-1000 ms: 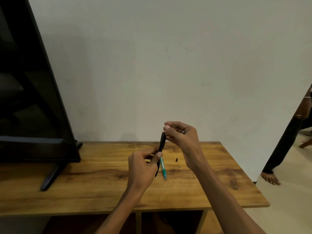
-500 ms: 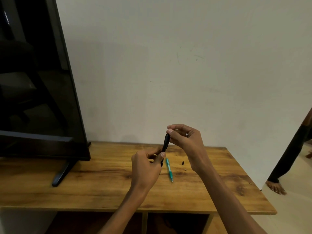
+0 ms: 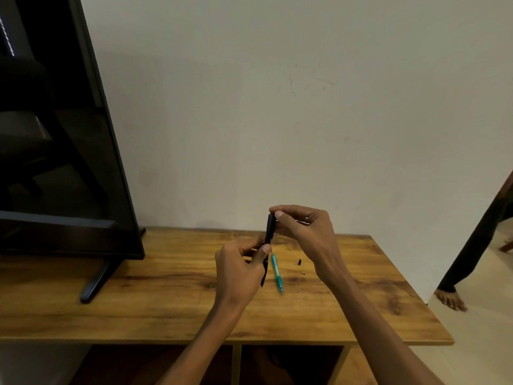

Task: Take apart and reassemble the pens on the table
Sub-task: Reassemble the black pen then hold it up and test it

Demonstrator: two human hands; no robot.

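I hold a black pen nearly upright above the wooden table. My left hand grips its lower half, with the tip poking out below the palm. My right hand pinches the pen's top end between thumb and fingers. A teal pen lies on the table just right of my left hand. Two tiny loose parts rest beside it: a small black piece and a pale speck.
A large black TV on a stand fills the left side of the table. A plain wall stands behind. At the far right, another person's leg and bare foot stand on the floor beyond the wall's corner.
The view has swung left, so the TV shows more. Both hands keep their grip on the black pen in much the same pose.
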